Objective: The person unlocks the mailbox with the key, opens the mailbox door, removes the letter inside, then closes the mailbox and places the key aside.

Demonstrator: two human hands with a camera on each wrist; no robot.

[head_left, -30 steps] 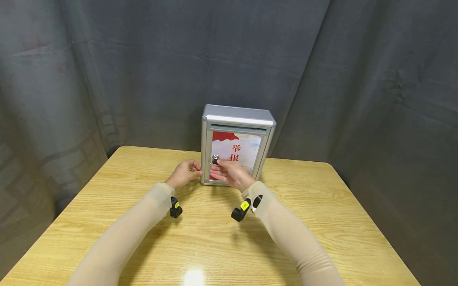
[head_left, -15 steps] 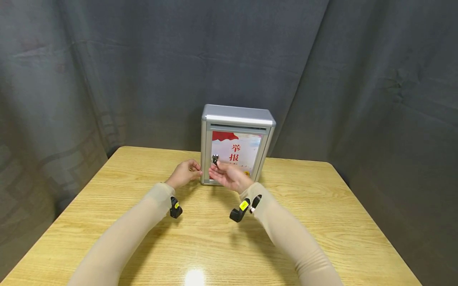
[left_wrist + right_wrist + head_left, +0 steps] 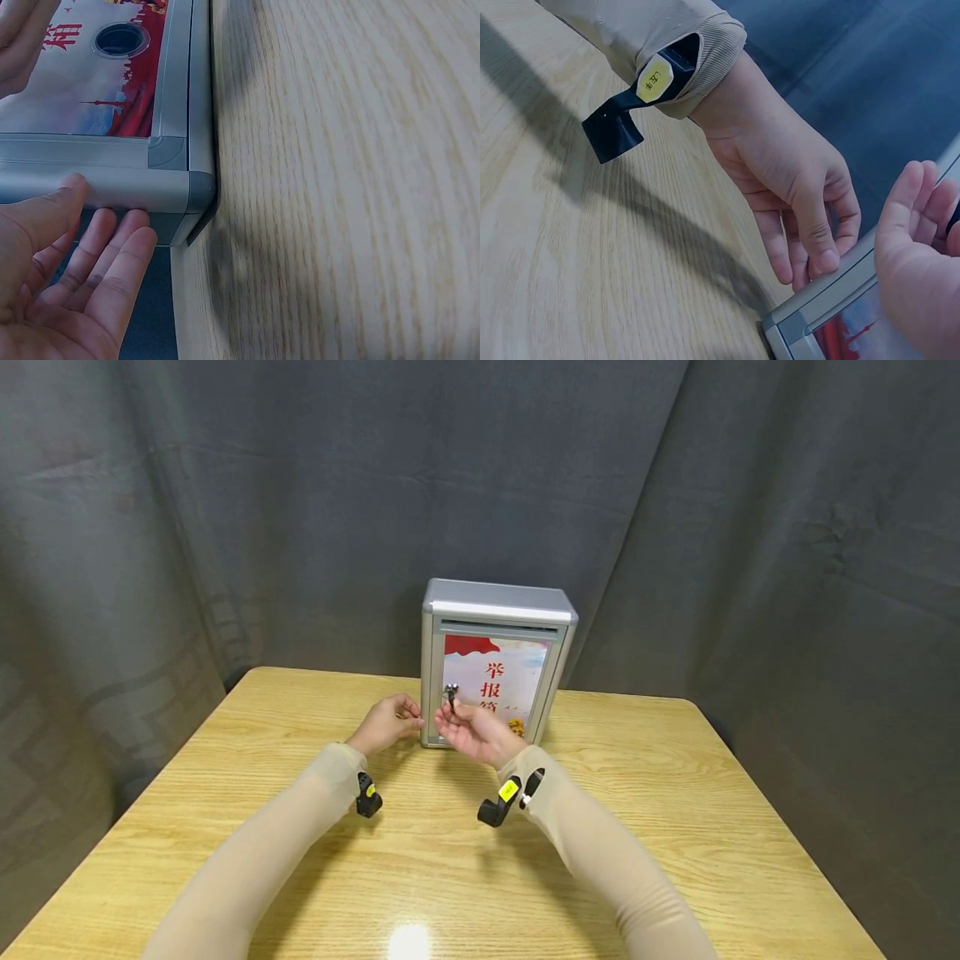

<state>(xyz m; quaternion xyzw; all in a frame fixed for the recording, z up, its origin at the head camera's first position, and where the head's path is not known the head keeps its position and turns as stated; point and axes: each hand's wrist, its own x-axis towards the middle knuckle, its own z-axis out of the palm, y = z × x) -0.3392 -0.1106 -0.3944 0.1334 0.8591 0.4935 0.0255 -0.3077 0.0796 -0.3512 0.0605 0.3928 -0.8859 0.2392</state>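
Note:
A silver report box point(image 3: 497, 597) with a slot near its top and red lettering stands upright at the back of the table. On the left of its front panel sits a chrome lock point(image 3: 452, 687), with a small black key point(image 3: 452, 698) below it. My right hand point(image 3: 482, 732) pinches the key between thumb and forefinger, its palm partly turned up. My left hand point(image 3: 386, 725) holds the box's lower left edge. In the left wrist view, the left hand's thumb point(image 3: 49, 210) lies on the front rim point(image 3: 135, 187), with the other fingers against the side.
The wooden table point(image 3: 450, 860) reaches toward me and out on both sides of the box. Dark grey curtains point(image 3: 300, 510) hang close behind it. A dark round window point(image 3: 120, 39) shows low on the box's front panel.
My right hand has moved slightly down and left, turning palm up. The key has swung from sideways to pointing down, and more lettering shows. My left hand has stayed put.

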